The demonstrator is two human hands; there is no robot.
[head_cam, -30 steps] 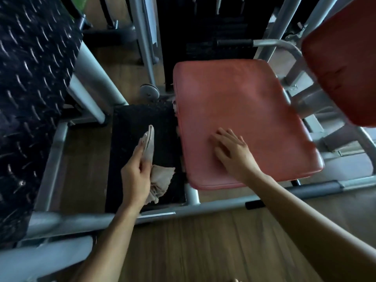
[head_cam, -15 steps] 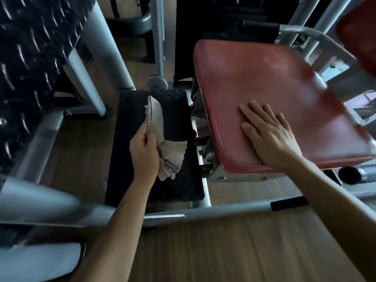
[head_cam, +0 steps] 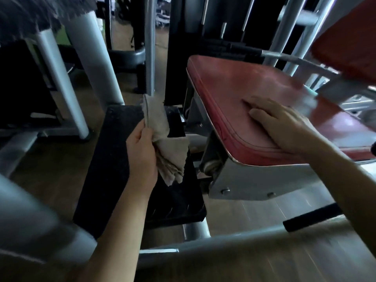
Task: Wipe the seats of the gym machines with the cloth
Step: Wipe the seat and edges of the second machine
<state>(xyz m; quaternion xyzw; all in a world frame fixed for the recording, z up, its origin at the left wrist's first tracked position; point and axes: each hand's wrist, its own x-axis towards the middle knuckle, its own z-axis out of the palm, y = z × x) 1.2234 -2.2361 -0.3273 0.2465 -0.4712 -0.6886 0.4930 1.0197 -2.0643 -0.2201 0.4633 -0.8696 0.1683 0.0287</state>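
A red padded seat (head_cam: 240,94) fills the right half of the view, set on a grey metal bracket (head_cam: 254,180). My right hand (head_cam: 284,125) lies flat on the seat's near part, fingers spread and pointing left. My left hand (head_cam: 142,151) is left of the seat, over a black footplate, gripping a crumpled beige cloth (head_cam: 164,147). The cloth hangs clear of the seat and does not touch it. A second red pad (head_cam: 350,39) shows at the upper right.
A black textured footplate (head_cam: 114,159) sits below my left hand. Grey frame tubes (head_cam: 203,247) cross the wooden floor in front. Slanted grey posts (head_cam: 95,58) and a dark speckled pad (head_cam: 30,15) stand at the left. A black weight stack (head_cam: 219,23) rises behind the seat.
The view has dropped lower and closer to the seat. My right hand has stayed flat on the seat and my left hand keeps holding the cloth beside it.
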